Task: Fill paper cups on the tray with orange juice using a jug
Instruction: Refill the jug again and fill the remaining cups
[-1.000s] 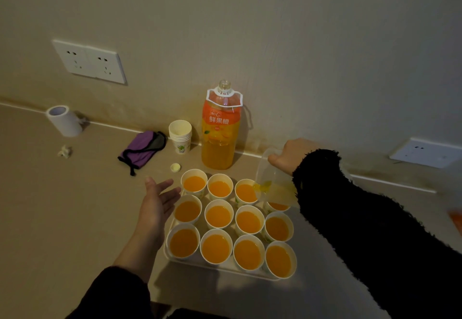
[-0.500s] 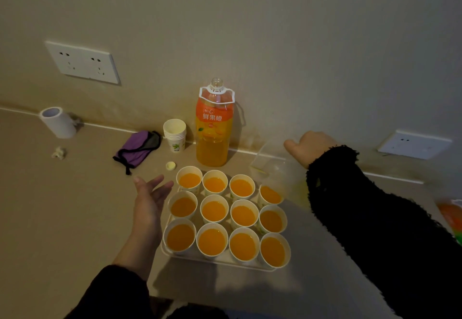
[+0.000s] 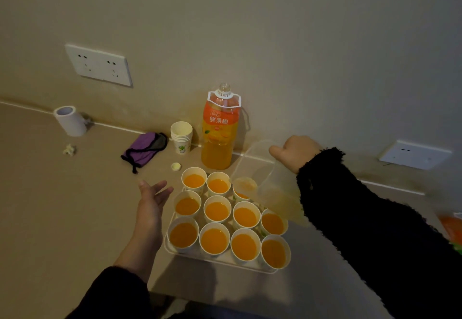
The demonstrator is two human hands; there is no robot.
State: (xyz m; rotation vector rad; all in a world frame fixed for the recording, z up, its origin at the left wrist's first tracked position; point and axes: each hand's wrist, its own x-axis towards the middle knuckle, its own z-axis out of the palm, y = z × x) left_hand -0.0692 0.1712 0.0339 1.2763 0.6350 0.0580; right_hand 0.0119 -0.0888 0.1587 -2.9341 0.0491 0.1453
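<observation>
A white tray (image 3: 220,260) was set on the beige tabletop (image 3: 62,206), and paper cups (image 3: 217,210) were packed on it in close rows, each visible one filled with orange juice nearly to the rim. A clear jug (image 3: 265,181) was grasped at its far side by the right hand (image 3: 296,152), whose fingers were curled round it. The jug was tilted with its spout lowered over the back row of cups, at the tray's rear right, and only a thin trace of juice could be seen inside it. The left hand (image 3: 151,201) was held released, fingers spread and relaxed, just beside the tray's left edge; whether it touched anything could not be told.

Behind the tray, against the wall, an uncapped orange juice bottle (image 3: 220,133) was stood upright, with a stack of spare cups (image 3: 181,135) beside it and a small yellow cap (image 3: 176,166) lying near. Further left, a purple pouch (image 3: 145,147) and a white roll (image 3: 70,121) were placed.
</observation>
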